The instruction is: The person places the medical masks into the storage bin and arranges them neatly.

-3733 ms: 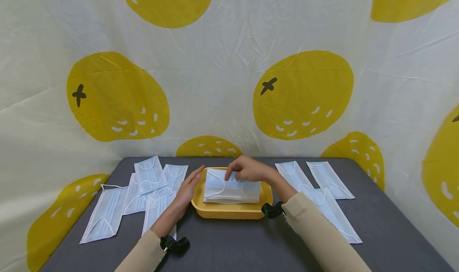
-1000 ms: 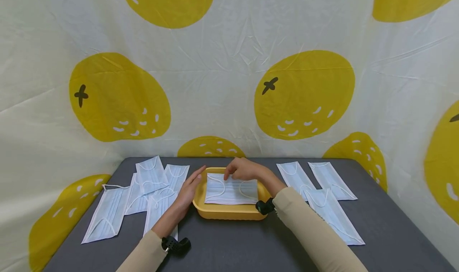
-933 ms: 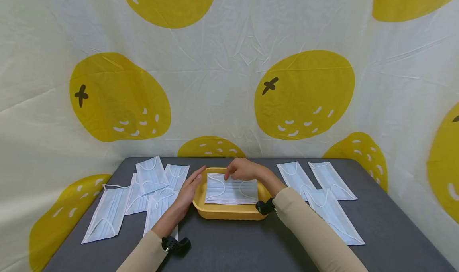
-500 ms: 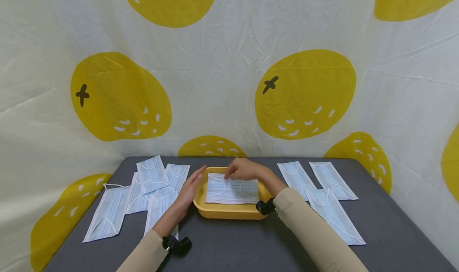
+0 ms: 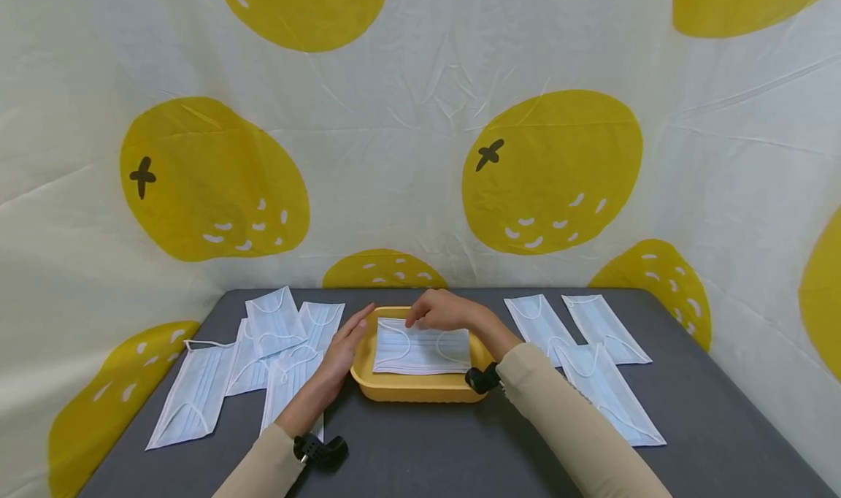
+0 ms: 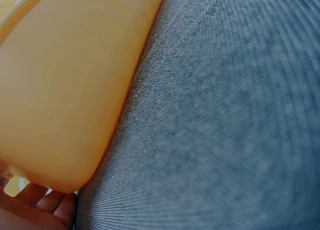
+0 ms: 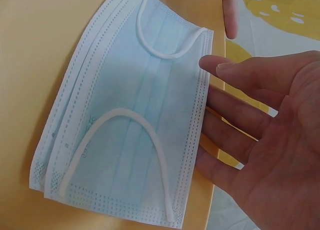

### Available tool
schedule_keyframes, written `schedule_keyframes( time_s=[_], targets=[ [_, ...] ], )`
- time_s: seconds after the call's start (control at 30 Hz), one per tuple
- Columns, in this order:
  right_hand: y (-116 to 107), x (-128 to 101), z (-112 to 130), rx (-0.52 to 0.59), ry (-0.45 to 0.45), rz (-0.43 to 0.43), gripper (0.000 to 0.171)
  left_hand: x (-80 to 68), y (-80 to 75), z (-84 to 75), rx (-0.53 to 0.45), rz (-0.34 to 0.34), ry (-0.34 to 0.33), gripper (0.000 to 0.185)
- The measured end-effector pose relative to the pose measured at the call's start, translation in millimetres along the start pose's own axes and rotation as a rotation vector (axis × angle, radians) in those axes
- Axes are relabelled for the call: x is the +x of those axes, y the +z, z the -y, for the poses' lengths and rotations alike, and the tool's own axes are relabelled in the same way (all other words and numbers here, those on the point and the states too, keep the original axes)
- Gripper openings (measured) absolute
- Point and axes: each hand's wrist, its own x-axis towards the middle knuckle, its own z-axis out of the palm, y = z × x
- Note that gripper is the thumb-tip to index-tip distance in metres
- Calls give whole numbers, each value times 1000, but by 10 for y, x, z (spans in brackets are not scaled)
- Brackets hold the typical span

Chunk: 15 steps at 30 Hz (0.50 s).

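A stack of pale blue face masks [image 5: 423, 352] lies flat in a yellow tray [image 5: 420, 393] on the dark table. My left hand [image 5: 340, 355] rests along the tray's left side, fingers extended. The left wrist view shows these fingers [image 6: 37, 205] at the tray's outer wall. Over the far edge of the stack, my right hand [image 5: 447, 312] points its fingers down. In the right wrist view the thumb and index tips meet at the top mask's [image 7: 135, 89] edge, while the other fingers reach loosely behind it. Ear loops lie on top.
Several loose masks [image 5: 190, 396] overlap on the table's left side. More masks [image 5: 607, 388] lie on the right, beside my right forearm. A white curtain [image 5: 388, 155] with yellow fruit prints hangs behind the table.
Several seconds ago the stack was tilted up under my right hand; within a second before now it lies flat. The hands have barely moved since, and the left stays at the tray.
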Motion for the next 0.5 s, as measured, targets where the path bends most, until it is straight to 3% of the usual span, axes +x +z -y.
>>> schedule_keyframes(
  time_s=[0.5],
  targets=[
    [0,-7,15,-2,14,15,27,1,9,-1,0,1,0,48]
  ],
)
